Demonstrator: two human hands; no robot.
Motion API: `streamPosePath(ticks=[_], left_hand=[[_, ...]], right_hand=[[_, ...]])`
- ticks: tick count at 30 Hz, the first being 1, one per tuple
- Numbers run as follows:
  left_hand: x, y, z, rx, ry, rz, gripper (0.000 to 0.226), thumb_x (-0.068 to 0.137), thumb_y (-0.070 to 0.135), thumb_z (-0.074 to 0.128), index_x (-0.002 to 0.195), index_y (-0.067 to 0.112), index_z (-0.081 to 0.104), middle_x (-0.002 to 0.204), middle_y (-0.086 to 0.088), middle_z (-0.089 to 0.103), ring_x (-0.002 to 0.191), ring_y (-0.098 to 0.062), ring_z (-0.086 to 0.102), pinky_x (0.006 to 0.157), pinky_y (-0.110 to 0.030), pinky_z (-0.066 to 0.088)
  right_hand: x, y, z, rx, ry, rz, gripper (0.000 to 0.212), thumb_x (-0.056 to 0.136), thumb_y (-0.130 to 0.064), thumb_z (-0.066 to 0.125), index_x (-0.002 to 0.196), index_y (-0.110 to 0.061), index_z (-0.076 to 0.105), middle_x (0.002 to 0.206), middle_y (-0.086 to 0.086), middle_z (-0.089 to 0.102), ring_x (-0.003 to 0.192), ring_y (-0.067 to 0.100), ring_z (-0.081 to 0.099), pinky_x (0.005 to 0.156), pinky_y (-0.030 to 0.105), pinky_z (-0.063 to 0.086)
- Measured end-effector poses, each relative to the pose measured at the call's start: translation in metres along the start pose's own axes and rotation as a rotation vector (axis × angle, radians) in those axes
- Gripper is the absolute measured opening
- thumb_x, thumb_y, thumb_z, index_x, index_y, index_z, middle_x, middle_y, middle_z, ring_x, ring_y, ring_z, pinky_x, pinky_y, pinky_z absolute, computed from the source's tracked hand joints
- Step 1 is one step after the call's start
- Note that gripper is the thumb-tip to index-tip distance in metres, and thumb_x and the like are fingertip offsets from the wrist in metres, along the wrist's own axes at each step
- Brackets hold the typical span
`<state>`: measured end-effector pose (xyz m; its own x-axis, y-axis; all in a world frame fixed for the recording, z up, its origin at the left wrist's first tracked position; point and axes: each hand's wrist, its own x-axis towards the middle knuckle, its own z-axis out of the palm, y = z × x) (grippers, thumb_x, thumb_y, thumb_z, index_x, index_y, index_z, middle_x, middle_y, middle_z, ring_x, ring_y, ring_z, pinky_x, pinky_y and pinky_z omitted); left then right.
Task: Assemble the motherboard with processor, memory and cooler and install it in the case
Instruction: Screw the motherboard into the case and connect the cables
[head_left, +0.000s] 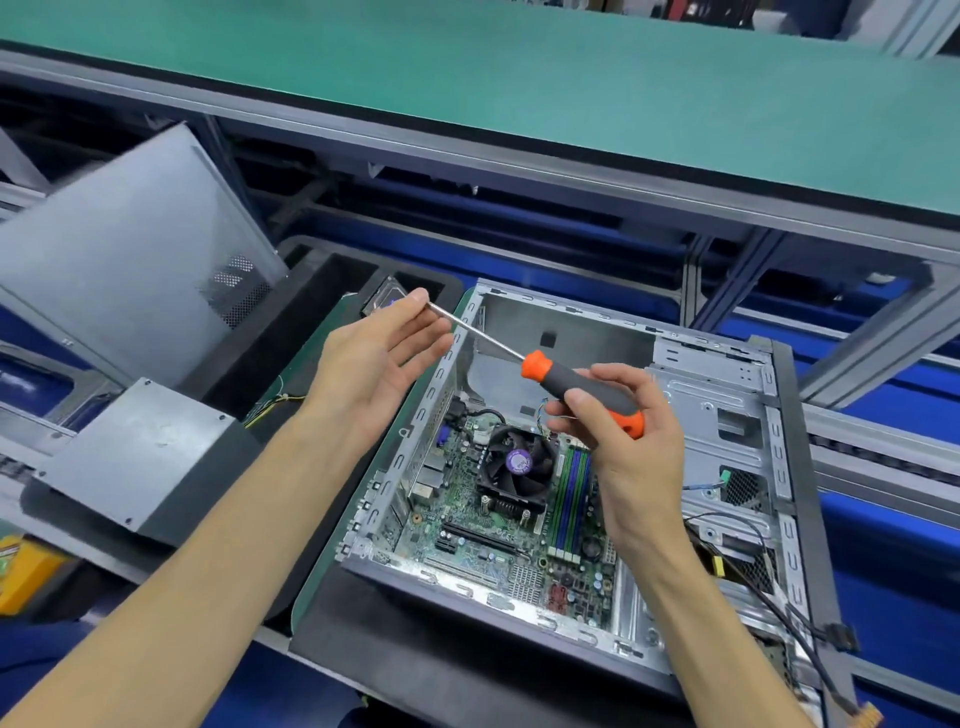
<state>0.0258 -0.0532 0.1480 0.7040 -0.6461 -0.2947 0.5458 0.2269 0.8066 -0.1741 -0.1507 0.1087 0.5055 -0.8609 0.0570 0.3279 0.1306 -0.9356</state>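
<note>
Head view. Right grip (631, 441) curled round the screwdriver (550, 373) handle. Left grip (374, 364) wide, fingers straight, fingertips touching the shaft's tip. Motherboard (467, 540) lies in the open case (717, 405) under the right grip, below and right of the left; cooler (514, 462) and memory (571, 488) mounted.

Green shelf (571, 88) overhead. On my left, a grey metal box (140, 457) sits beside a black foam tray (332, 280). Yellow bin (26, 574) at far left edge.

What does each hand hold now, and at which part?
The right hand grips the screwdriver by its handle; the left hand only touches the shaft tip with straight fingers.
</note>
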Motion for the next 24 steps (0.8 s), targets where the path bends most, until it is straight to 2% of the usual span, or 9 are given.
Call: streamPosePath(ticks=[3,6,10,14,18,20,22,24], left_hand=[[-0.003,-0.006,0.006,-0.011,0.035,0.038,0.008,0.086,0.011,0.076,0.084,0.003,0.077,0.087,-0.012,0.072,0.083,-0.023,0.072,0.074,-0.029,0.059],[-0.006,-0.01,0.01,-0.038,0.06,0.046,0.012,0.086,0.012,0.076,0.076,0.007,0.08,0.083,-0.011,0.073,0.081,-0.023,0.073,0.073,-0.029,0.06],[-0.008,-0.012,0.011,-0.047,0.045,0.018,0.012,0.086,0.014,0.077,0.075,0.009,0.081,0.085,-0.01,0.073,0.083,-0.023,0.073,0.073,-0.031,0.06],[-0.009,-0.01,0.01,-0.061,-0.016,-0.044,0.013,0.087,0.015,0.075,0.076,0.011,0.08,0.087,-0.009,0.073,0.087,-0.023,0.073,0.074,-0.031,0.06],[-0.01,-0.009,0.011,-0.067,-0.04,-0.054,0.013,0.087,0.018,0.075,0.078,0.01,0.08,0.089,-0.01,0.073,0.087,-0.023,0.073,0.073,-0.031,0.06],[-0.011,-0.008,0.011,-0.068,-0.041,-0.056,0.019,0.087,0.023,0.075,0.088,0.005,0.078,0.092,-0.01,0.075,0.09,-0.024,0.074,0.073,-0.031,0.06],[-0.011,-0.009,0.009,-0.073,-0.037,-0.074,0.038,0.087,0.033,0.075,0.106,0.0,0.072,0.099,-0.011,0.076,0.096,-0.026,0.074,0.075,-0.032,0.06],[-0.012,-0.01,0.003,-0.074,-0.027,-0.1,0.049,0.088,0.042,0.072,0.113,-0.001,0.068,0.103,-0.014,0.076,0.099,-0.027,0.073,0.075,-0.032,0.06]], right_hand=[[-0.004,0.0,0.002,0.117,0.091,0.016,0.037,0.076,-0.015,0.079,0.105,-0.012,0.057,0.097,0.016,0.075,0.075,0.037,0.074,0.075,0.034,0.061],[-0.008,0.001,0.004,0.137,0.093,0.011,0.035,0.077,-0.015,0.078,0.104,-0.013,0.055,0.091,0.013,0.074,0.076,0.037,0.075,0.076,0.034,0.061],[-0.012,0.001,0.004,0.124,0.105,0.006,0.033,0.079,-0.014,0.076,0.103,-0.012,0.054,0.091,0.012,0.074,0.075,0.035,0.074,0.071,0.031,0.06],[-0.013,0.002,-0.002,0.129,0.113,-0.009,0.019,0.093,0.005,0.062,0.105,-0.008,0.054,0.093,0.006,0.071,0.076,0.036,0.073,0.069,0.032,0.06],[-0.016,0.001,-0.002,0.151,0.135,-0.023,0.022,0.096,0.008,0.057,0.103,-0.011,0.051,0.096,0.002,0.071,0.074,0.034,0.073,0.066,0.031,0.06],[-0.017,-0.001,-0.002,0.16,0.149,-0.033,0.024,0.095,0.008,0.057,0.104,-0.012,0.05,0.097,0.004,0.07,0.074,0.033,0.073,0.065,0.03,0.06],[-0.015,-0.003,-0.003,0.167,0.168,-0.045,0.025,0.095,0.009,0.057,0.105,-0.013,0.048,0.099,0.008,0.069,0.073,0.032,0.073,0.065,0.03,0.06],[-0.013,-0.007,-0.004,0.173,0.187,-0.061,0.026,0.096,0.009,0.056,0.106,-0.013,0.046,0.1,0.012,0.067,0.072,0.031,0.073,0.065,0.03,0.059]])
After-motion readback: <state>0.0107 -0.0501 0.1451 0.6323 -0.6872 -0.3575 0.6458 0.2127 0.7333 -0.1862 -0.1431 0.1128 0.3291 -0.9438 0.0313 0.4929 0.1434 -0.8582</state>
